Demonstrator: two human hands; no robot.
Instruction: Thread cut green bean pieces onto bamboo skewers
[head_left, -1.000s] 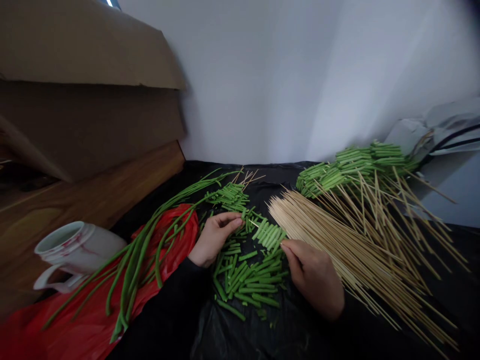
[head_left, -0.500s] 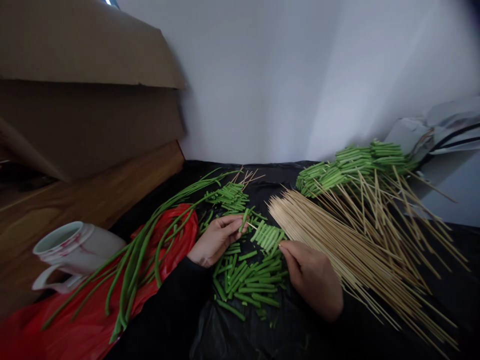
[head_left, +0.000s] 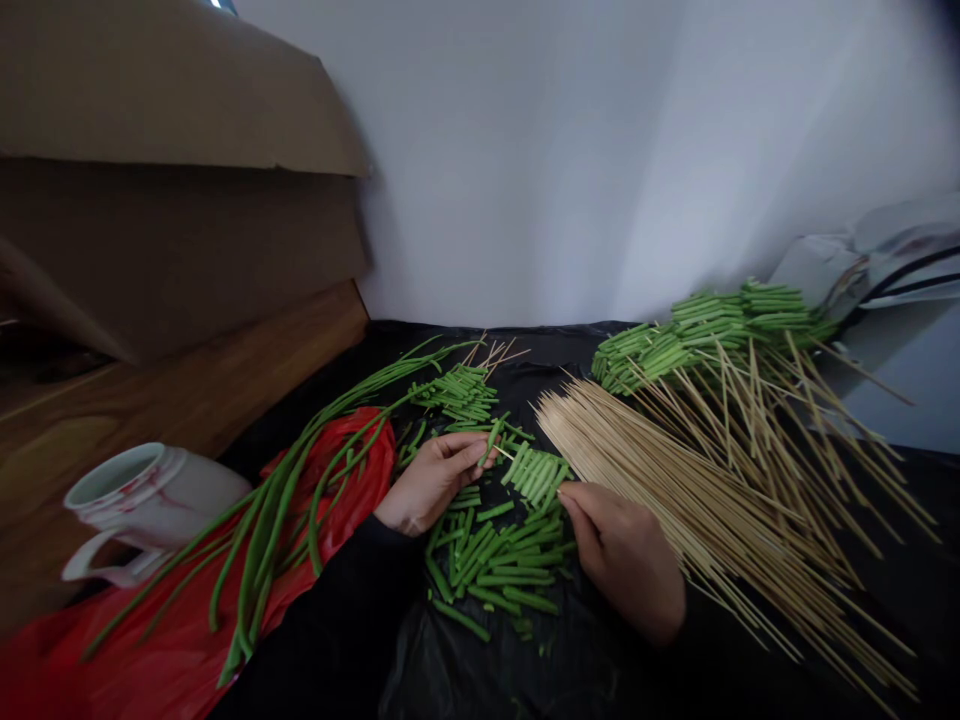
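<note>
Between thumb and fingers, my left hand [head_left: 429, 484] pinches a short cut piece of long green bean [head_left: 491, 440]. The pale tip of a bamboo skewer [head_left: 505, 453] meets that piece; whether it has gone through, I cannot tell. My right hand [head_left: 630, 556] is closed on the skewer's other end, mostly hidden by the fingers. Between the hands, several bean pieces [head_left: 537, 477] sit side by side in a row on the skewer. Loose cut bean pieces [head_left: 504, 570] lie below on black plastic sheeting [head_left: 450, 675].
Loose bamboo skewers [head_left: 675, 470] fan out at right. Behind them are stacked bean skewers [head_left: 705, 330]. Whole long beans [head_left: 274, 510] lie over a red plastic bag [head_left: 360, 480] at left, beside a white mug [head_left: 176, 500]. A cardboard box [head_left: 187, 220] stands back left, against a pale wall [head_left: 525, 150].
Almost nothing differs. The bean piece in my left hand has shifted very slightly to the right, along the skewer's tip; my right hand stays put.
</note>
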